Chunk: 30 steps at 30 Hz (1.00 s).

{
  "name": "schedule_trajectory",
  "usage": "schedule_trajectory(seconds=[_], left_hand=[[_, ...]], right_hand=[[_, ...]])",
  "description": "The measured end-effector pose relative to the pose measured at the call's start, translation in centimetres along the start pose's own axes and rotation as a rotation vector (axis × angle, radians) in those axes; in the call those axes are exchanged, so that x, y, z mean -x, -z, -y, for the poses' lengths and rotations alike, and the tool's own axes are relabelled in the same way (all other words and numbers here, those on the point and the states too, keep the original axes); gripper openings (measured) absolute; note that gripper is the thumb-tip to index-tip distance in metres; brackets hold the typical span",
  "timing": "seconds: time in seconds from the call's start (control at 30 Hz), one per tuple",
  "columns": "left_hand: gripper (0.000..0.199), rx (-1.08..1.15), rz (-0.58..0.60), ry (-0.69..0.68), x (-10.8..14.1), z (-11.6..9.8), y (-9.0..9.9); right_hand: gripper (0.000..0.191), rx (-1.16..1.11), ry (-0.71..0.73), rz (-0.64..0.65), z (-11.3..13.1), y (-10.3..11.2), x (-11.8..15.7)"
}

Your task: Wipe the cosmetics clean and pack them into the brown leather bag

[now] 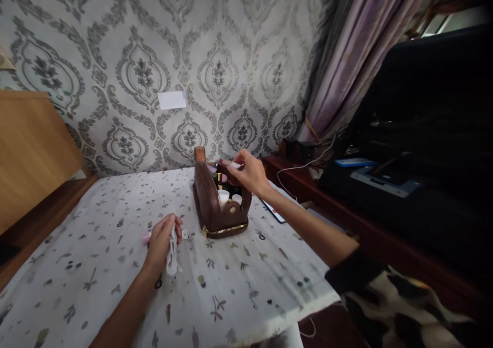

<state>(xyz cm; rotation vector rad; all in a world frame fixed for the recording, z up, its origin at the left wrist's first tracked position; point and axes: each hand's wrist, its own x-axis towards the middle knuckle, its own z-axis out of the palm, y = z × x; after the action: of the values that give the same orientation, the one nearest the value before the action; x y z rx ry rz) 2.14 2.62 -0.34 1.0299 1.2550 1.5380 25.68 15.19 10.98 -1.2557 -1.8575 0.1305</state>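
Note:
A brown toiletry bag [206, 204] stands unzipped on the patterned cloth, with a gold zip along its front bottom edge. White-capped containers [224, 197] and a dark bottle with a gold neck [219, 179] show inside it. My right hand [250, 173] is over the bag's far right rim, fingers pinched together; what lies between them is unclear. Left of the bag, my left hand [164, 237] is closed around a white looped cable [173, 258] that hangs below the fingers. A small white piece [185, 234] and a pink object [146, 237] show beside this hand.
A phone [274, 212] lies partly hidden behind my right forearm. On the right are a dark red surface [283, 170] with a thin white wire and a large black case [385, 132]. A wooden cabinet [34, 152] stands left; the papered wall rises behind.

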Motion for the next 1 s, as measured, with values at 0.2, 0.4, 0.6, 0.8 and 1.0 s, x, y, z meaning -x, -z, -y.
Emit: schedule_trajectory(seconds=[0.2,0.4,0.6,0.8,1.0], left_hand=[[0.049,-0.079,0.018,-0.054,-0.3,0.4,0.3],[0.047,-0.087,0.027,-0.079,-0.6,0.6,0.7],[0.048,-0.06,0.025,-0.066,-0.5,0.3,0.7],[0.048,-0.069,-0.011,-0.058,-0.3,-0.4,0.8],[0.046,-0.043,-0.059,-0.057,-0.5,-0.1,1.0]], right_hand=[[0.025,0.649,0.112,0.284,-1.8,-2.4,-4.3],[0.032,0.713,0.293,0.343,-1.8,-4.8,-5.1],[0.026,0.738,0.343,0.393,-1.5,-5.0,-5.3],[0.027,0.718,0.249,0.321,-0.4,-2.4,-4.7],[0.02,0.422,0.148,0.106,-0.6,0.2,-2.5]])
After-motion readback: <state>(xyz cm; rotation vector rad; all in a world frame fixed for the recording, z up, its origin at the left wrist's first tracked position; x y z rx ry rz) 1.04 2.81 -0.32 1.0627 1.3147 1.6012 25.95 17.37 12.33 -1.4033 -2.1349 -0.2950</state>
